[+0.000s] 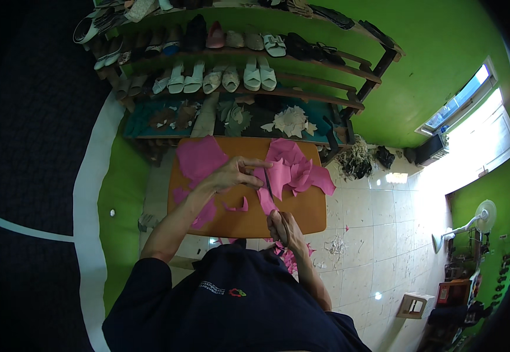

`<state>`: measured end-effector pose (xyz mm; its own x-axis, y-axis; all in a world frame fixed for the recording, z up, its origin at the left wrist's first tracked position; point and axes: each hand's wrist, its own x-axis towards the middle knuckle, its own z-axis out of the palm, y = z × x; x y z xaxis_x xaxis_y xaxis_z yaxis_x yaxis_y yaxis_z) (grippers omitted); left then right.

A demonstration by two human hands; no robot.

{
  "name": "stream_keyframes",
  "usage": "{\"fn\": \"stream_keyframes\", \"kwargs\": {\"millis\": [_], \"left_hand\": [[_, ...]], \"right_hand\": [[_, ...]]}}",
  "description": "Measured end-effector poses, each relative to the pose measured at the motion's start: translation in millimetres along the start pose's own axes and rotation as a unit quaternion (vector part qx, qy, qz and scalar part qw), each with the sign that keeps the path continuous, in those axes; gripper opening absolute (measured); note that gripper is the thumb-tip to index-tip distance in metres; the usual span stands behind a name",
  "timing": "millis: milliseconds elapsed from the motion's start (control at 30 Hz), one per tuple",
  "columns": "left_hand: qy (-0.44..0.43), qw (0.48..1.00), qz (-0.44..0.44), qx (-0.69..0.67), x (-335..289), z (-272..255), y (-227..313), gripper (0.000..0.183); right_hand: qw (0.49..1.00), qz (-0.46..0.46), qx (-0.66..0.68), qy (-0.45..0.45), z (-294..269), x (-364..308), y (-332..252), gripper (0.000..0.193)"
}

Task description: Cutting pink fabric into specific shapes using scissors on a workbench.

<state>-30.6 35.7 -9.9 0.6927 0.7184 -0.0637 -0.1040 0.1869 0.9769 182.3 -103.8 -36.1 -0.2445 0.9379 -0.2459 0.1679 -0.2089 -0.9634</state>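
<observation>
My right hand is closed around the handles of a pair of scissors, whose dark blades point away from me and lie against pink sheet material. My left hand reaches in from the left and grips the edge of that pink material beside the blade tips, its index finger stretched over it. The sheet looks like thin leather or fabric. A narrow pink strip hangs below the blades toward my right hand. On the orange-brown table lie a big pink piece at the far left and a small curved offcut.
Beyond the table stands a wooden rack with rows of shoes and sandals, and material scraps on its lower shelf. Pink offcuts and pale shavings litter the tiled floor. A white fan stands at the right.
</observation>
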Motion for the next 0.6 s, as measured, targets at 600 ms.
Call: {"fn": "stream_keyframes", "kwargs": {"millis": [600], "left_hand": [[0.108, 0.993, 0.016, -0.034, -9.8, 9.7, -22.2, 0.056]], "right_hand": [[0.997, 0.039, 0.039, 0.048, -0.4, 8.3, 20.9, 0.052]]}}
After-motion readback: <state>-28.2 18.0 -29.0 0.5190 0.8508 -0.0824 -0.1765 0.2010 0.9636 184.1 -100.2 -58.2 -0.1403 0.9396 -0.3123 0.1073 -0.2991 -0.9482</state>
